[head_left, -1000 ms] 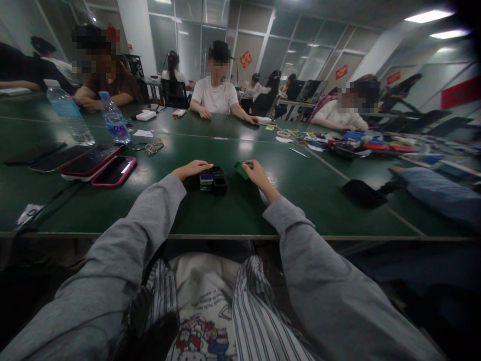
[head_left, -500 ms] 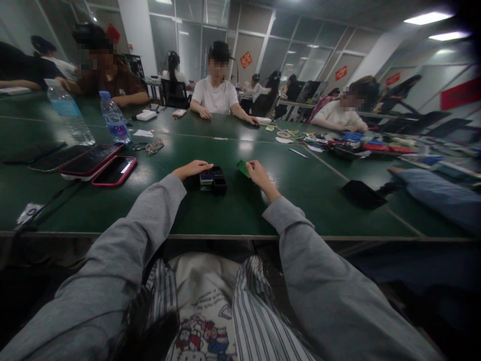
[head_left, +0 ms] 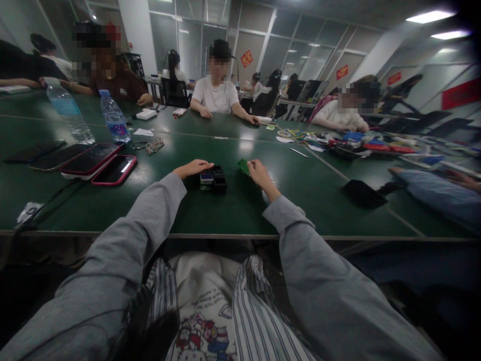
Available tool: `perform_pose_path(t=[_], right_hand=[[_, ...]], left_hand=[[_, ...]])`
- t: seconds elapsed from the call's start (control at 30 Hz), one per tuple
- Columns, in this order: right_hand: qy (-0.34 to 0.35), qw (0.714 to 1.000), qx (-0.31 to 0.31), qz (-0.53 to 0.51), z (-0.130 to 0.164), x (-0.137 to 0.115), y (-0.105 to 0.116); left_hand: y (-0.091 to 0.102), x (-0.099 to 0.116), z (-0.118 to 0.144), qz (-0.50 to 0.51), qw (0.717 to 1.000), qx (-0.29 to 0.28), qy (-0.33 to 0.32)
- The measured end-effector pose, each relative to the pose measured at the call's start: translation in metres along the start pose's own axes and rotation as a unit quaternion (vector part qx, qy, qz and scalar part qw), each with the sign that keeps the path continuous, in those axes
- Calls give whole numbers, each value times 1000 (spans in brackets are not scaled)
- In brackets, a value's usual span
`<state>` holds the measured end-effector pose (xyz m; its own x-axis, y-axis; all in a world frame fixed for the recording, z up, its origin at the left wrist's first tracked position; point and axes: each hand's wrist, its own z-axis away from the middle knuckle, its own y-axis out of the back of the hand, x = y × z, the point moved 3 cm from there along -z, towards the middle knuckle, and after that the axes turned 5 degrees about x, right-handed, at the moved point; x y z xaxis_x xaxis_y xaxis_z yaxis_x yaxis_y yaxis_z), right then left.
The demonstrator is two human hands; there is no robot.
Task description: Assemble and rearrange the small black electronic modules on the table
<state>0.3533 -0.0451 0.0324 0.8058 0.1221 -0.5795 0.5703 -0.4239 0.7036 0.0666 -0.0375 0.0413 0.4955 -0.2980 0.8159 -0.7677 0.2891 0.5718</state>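
At the centre of the frame, the left hand point(head_left: 192, 168) lies flat, fingers spread, touching a small black rectangular box point(head_left: 212, 179) on the dark green counter point(head_left: 233, 210). Just right, the right hand point(head_left: 259, 173) has its grip pinching a small green card point(head_left: 243, 166).

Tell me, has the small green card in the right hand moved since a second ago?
No. The small green card sits pinched in the right hand, just right of the black box, as before.
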Motion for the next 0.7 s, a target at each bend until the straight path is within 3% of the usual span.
perform_pose_path(t=[0.7], right_hand=[[8, 999, -23, 41, 4, -7, 4]], left_hand=[[0, 0, -2, -23, 1000, -1, -9]])
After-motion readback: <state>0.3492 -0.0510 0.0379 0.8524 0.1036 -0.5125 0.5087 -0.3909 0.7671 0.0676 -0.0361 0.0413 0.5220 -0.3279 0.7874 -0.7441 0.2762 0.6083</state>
